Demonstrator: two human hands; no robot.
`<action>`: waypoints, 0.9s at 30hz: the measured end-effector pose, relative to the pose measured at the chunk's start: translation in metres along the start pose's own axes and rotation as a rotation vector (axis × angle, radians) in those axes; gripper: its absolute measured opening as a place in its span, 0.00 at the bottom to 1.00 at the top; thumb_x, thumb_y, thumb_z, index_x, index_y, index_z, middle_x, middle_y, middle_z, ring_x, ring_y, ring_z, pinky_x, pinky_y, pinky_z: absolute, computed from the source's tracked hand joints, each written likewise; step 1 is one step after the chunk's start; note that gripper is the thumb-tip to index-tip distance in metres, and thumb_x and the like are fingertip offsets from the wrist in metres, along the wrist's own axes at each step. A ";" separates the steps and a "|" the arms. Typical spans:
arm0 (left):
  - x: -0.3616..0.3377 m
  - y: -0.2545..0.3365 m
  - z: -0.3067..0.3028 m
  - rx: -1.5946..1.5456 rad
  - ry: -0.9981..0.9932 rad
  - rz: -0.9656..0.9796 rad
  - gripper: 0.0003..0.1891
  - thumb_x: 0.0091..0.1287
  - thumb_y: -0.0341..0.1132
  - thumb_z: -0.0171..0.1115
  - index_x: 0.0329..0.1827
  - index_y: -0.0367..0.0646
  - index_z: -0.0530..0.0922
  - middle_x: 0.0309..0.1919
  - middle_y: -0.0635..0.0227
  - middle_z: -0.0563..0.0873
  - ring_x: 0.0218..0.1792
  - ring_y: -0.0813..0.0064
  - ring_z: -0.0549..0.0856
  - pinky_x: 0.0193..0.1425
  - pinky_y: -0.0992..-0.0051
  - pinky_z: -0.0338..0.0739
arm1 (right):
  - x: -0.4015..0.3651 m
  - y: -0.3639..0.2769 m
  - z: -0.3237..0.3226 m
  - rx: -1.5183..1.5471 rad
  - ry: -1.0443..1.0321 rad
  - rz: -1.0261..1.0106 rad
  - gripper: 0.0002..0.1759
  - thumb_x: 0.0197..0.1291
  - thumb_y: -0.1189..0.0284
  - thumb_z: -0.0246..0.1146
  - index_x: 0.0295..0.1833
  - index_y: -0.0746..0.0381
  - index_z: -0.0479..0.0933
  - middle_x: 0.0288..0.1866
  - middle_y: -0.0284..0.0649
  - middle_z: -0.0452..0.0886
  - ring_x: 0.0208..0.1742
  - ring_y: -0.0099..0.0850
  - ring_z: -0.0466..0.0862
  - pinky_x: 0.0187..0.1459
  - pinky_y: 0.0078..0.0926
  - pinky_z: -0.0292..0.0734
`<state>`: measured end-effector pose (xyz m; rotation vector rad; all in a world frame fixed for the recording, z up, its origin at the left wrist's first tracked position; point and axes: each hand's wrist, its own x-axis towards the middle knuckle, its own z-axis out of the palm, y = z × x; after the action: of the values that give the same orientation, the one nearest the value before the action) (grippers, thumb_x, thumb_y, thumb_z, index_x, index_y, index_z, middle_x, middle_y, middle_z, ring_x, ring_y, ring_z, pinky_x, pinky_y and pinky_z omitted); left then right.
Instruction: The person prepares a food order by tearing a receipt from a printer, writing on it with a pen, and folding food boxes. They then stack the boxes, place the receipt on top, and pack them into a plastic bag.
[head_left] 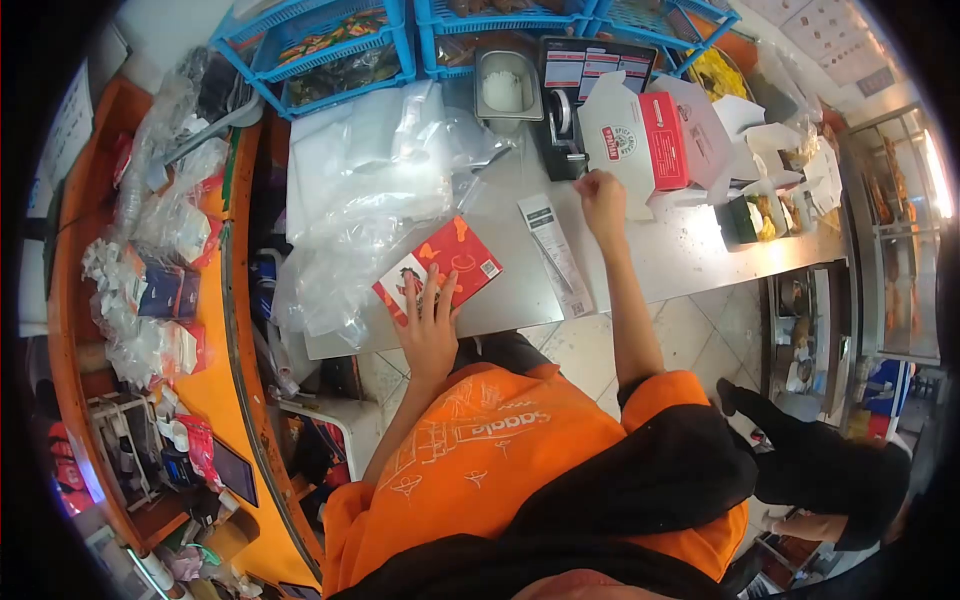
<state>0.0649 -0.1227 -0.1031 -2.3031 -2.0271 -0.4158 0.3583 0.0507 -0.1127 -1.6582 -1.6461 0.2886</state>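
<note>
The red flat box (440, 265) lies face up on the steel counter (680, 255), near its front edge and partly on top of the clear plastic bags (370, 180) spread over the counter's left half.

1. Left hand (430, 325): it lies palm down on the box's near corner. The fingers (432, 290) are spread and extended across the printed face. This contact probably pins the light box against the slippery plastic beneath it. The forearm runs straight back to the body, with the wrist low and flat.

2. Right hand (600, 195): it is extended well forward, arm almost straight, to the tape dispenser (563, 125) at the back of the counter. The fingers are curled together at the dispenser's front end. Whether they pinch a strip of tape cannot be told.

3. Between the hands: a long printed paper strip (555, 250) lies flat on the counter, just right of the box and apart from it.

4. Surroundings: an open white and red carton (650, 140) stands just right of the dispenser. A steel container (505, 85) sits to the dispenser's left. Blue baskets (330, 45) line the back. Another person's dark shoe (735, 400) shows on the floor at the right.
</note>
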 end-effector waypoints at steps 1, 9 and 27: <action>0.001 -0.001 0.000 0.001 0.001 -0.004 0.32 0.62 0.42 0.64 0.72 0.63 0.66 0.74 0.74 0.64 0.75 0.59 0.59 0.65 0.43 0.62 | -0.020 -0.037 -0.008 0.101 -0.039 0.054 0.03 0.57 0.81 0.61 0.37 0.67 0.78 0.27 0.41 0.81 0.27 0.27 0.80 0.30 0.27 0.74; -0.009 -0.017 0.014 -0.231 0.038 0.073 0.30 0.61 0.26 0.57 0.68 0.64 0.72 0.73 0.53 0.63 0.74 0.50 0.61 0.67 0.44 0.61 | -0.128 -0.127 0.031 0.636 -0.606 0.253 0.46 0.51 0.71 0.74 0.75 0.52 0.59 0.25 0.33 0.84 0.23 0.23 0.82 0.28 0.21 0.75; 0.053 0.178 0.005 -0.645 0.336 0.341 0.16 0.63 0.29 0.60 0.55 0.43 0.79 0.57 0.58 0.74 0.57 0.57 0.74 0.58 0.62 0.71 | -0.032 0.248 -0.252 -0.772 0.277 0.177 0.21 0.51 0.72 0.68 0.51 0.64 0.74 0.55 0.42 0.69 0.60 0.44 0.66 0.58 0.48 0.58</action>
<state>0.2461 -0.0956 -0.0703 -2.5841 -1.4382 -1.4838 0.7024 -0.0362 -0.1130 -2.2805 -1.4789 -0.5447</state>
